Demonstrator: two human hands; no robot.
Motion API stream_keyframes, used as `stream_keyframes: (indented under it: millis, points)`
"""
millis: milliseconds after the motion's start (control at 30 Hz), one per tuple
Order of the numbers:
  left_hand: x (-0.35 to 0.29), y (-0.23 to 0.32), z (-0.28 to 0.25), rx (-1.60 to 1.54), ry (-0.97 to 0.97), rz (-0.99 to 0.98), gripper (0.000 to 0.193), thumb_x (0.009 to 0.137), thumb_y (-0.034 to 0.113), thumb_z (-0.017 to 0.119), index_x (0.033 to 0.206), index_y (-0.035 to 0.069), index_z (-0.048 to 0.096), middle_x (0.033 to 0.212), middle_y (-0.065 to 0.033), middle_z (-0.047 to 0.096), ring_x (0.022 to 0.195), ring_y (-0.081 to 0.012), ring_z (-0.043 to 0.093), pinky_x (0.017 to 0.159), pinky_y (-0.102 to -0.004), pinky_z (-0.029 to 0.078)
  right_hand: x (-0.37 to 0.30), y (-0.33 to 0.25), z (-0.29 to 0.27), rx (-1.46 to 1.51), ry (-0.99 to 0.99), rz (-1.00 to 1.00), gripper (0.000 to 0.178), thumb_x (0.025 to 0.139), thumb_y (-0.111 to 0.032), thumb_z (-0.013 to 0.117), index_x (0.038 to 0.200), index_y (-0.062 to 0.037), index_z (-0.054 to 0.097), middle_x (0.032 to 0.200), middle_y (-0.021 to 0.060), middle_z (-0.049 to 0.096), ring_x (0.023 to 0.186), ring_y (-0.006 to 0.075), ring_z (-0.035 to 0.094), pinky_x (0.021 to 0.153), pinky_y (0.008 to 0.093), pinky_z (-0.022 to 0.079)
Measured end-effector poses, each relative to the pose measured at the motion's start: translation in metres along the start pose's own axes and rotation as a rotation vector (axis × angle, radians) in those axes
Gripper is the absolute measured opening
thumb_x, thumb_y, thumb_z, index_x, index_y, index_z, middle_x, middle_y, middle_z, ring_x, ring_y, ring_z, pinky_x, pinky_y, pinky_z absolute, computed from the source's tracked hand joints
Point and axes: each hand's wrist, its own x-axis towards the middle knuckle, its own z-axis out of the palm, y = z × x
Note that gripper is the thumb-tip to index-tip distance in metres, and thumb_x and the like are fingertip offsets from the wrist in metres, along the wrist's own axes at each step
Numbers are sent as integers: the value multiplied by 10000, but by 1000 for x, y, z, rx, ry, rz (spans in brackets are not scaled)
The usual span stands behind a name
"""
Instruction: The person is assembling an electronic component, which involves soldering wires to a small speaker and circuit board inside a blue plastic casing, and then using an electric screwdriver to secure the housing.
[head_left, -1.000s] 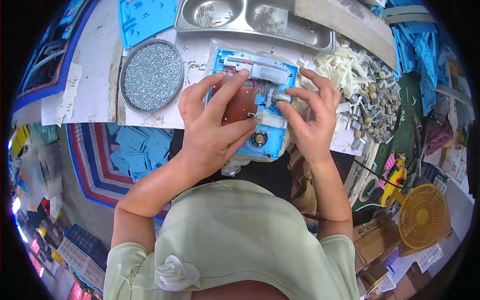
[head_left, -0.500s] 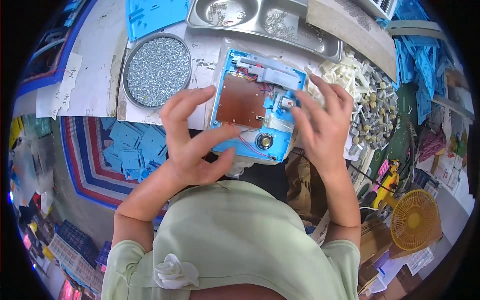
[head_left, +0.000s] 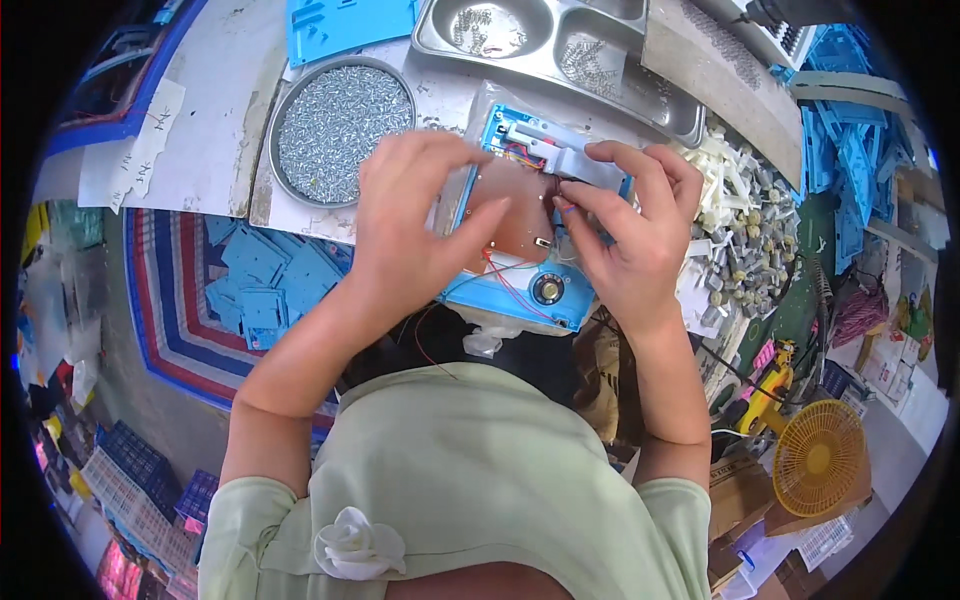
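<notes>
A blue plastic housing [head_left: 462,291] lies on clear plastic wrap in front of me, with a brown circuit board [head_left: 515,225], a grey plastic part [head_left: 570,160], a small round speaker [head_left: 548,289] and thin red wires [head_left: 508,281] in it. Over the board's left side is my left hand [head_left: 410,225], slightly blurred, thumb and fingers apart. At the board's right edge my right hand [head_left: 640,225] pinches thin wires between thumb and index finger. Its fingers hide part of the housing's right side.
A round metal bowl of screws [head_left: 345,135] stands to the left. Beyond the housing is a steel compartment tray [head_left: 560,50] with springs. White plastic pieces and small motors [head_left: 740,240] are heaped at right. Blue panels [head_left: 265,280] fill a striped bag; a yellow fan [head_left: 820,455] stands lower right.
My left hand has moved up from the housing's lower left onto the board. My right fingers have closed in at the board's right edge. The whole view has shifted slightly.
</notes>
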Motion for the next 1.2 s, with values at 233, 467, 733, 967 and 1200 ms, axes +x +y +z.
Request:
stream_keyframes:
  millis: [233,467,733,967,1200]
  points:
    - [24,-7,11,2,-154,114,178,774,89,789,949,100,755,909,-40,705,854,-241,647,846,-368,442,5,-1,1,21,16,13,253,672,-71,829,910,-124,761,1089,43,678,1039,337,525,843,414,473]
    - [9,-4,15,-48,-118,293,223,763,157,803,955,97,705,903,-30,690,859,-225,645,803,-381,439,7,-4,10,48,-67,-80,310,647,-122,779,956,-154,774,821,-9,550,821,245,492,694,383,403]
    - [3,-1,7,45,-316,176,369,768,120,794,1097,80,632,1009,-67,685,852,-262,657,791,-384,464,-30,10,1,376,87,368,164,734,6,831,877,-46,770,757,41,609,749,194,517,680,303,420]
    - [11,10,13,127,-263,260,255,775,139,778,1004,116,670,914,-21,678,830,-222,650,796,-389,425,-34,-1,7,587,203,648,95,793,3,802,876,-7,756,749,22,592,712,109,499,663,251,408]
    - [22,13,34,222,-345,431,180,802,154,767,968,142,698,824,4,627,796,-201,631,810,-390,415,-28,4,-7,671,120,767,58,817,-13,779,852,9,738,743,-1,570,709,81,478,673,246,409]
